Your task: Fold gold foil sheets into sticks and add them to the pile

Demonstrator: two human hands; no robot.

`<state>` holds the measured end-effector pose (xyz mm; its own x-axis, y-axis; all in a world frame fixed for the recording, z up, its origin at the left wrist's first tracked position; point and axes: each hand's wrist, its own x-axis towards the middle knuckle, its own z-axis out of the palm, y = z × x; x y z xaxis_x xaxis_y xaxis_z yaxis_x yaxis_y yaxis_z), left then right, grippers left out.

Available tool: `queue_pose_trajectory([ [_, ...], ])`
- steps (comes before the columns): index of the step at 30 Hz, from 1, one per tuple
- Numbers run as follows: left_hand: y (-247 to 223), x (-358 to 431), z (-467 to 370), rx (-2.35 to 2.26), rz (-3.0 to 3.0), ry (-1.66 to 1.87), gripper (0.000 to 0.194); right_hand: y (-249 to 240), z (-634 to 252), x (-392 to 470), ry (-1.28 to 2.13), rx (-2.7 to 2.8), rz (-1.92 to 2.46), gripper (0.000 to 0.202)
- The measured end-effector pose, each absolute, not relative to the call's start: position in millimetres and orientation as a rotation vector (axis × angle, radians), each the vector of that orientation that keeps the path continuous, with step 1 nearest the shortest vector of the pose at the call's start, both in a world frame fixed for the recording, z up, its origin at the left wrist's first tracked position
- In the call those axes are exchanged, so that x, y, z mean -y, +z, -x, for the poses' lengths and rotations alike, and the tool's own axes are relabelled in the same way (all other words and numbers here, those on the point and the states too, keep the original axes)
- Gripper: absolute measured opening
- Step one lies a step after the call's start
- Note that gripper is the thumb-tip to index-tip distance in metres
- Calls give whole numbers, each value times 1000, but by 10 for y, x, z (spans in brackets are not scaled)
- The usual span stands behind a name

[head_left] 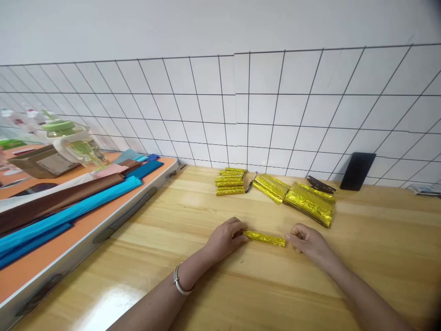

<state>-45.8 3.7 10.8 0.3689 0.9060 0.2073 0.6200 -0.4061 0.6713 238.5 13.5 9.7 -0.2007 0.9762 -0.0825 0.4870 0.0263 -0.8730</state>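
A narrow folded strip of shiny gold foil (pixel 264 238) lies lengthwise on the wooden table between my two hands. My left hand (pixel 225 239), with a silver bangle at the wrist, pinches the strip's left end between thumb and fingers. At the opposite end, my right hand (pixel 308 241) has its fingers curled, and the thumb and fingertips meet the strip's right tip. Behind my hands sits a row of several similar folded gold strips (pixel 230 181). Wider gold foil pieces (pixel 310 202) lie to their right, one group (pixel 271 187) overlapping the other at its edge.
A black pen (pixel 251 182) lies between the strips and wider foil. A dark hair clip (pixel 320 184) and a black phone (pixel 357 171) leaning on the tiled wall are farther right. On the orange surface at left are rolled coloured sheets (pixel 113 193), a cardboard box (pixel 44 162) and a bottle (pixel 74 142).
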Motion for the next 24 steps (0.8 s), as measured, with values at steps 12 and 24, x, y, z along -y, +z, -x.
queue_pose_trajectory([
  [12, -11, -71, 461, -1289, -2151, 808, 29, 27, -2326, -95, 548, 2282, 1210, 27],
  [24, -15, -72, 460, -1296, -2140, 828, 20, -14, -2317, -84, 481, 2280, 1192, 18],
])
